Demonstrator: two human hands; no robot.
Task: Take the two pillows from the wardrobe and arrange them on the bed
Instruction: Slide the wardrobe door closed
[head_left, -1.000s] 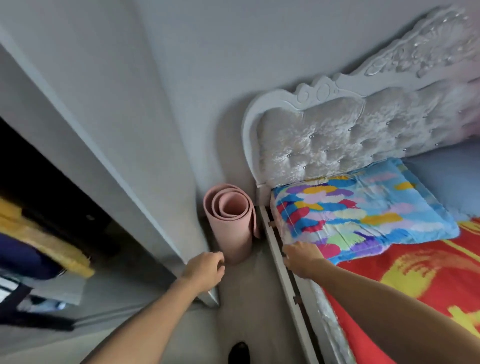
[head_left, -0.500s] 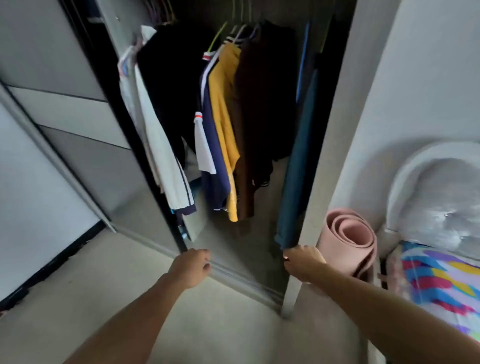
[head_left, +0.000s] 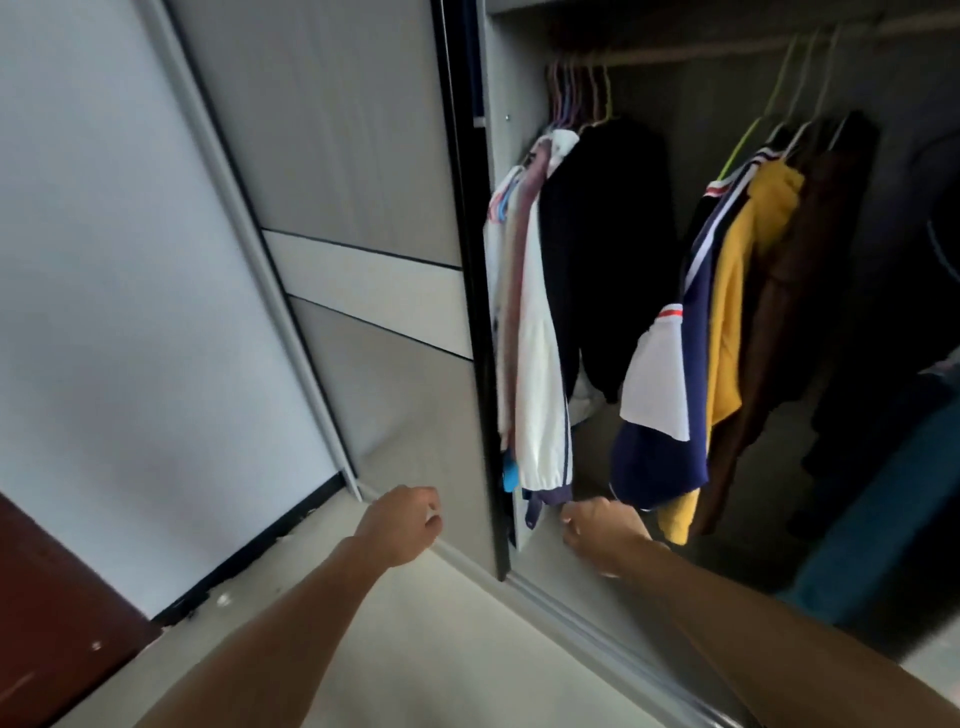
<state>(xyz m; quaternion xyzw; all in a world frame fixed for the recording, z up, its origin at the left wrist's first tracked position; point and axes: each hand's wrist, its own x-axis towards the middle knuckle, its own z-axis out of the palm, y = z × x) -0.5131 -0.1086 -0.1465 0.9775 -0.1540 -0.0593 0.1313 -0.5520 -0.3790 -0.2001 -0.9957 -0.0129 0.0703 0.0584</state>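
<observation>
I face the open wardrobe (head_left: 519, 67); its dark inside fills the right half of the head view. No pillow shows in it, and the bed is out of view. My left hand (head_left: 402, 525) hangs in front of the sliding door (head_left: 363, 156), fingers loosely curled, holding nothing. My right hand (head_left: 602, 530) reaches just inside the opening below the hanging clothes, fingers curled, with nothing in it. A teal fabric mass (head_left: 878, 530) lies low at the right of the wardrobe; I cannot tell what it is.
Clothes hang from a rail: a white jacket (head_left: 535, 338), a black garment (head_left: 608, 249), a navy-and-white shirt (head_left: 665, 405), a yellow top (head_left: 737, 291), a brown one (head_left: 800, 270). The metal door track (head_left: 571, 618) crosses the floor. A white wall (head_left: 104, 312) stands left, a dark brown panel (head_left: 47, 618) bottom left.
My view has swung left from the bed and its colourful pillow to the wardrobe. Both hands, still empty, now sit at the wardrobe opening; the bed and pink rolled mat have left the frame.
</observation>
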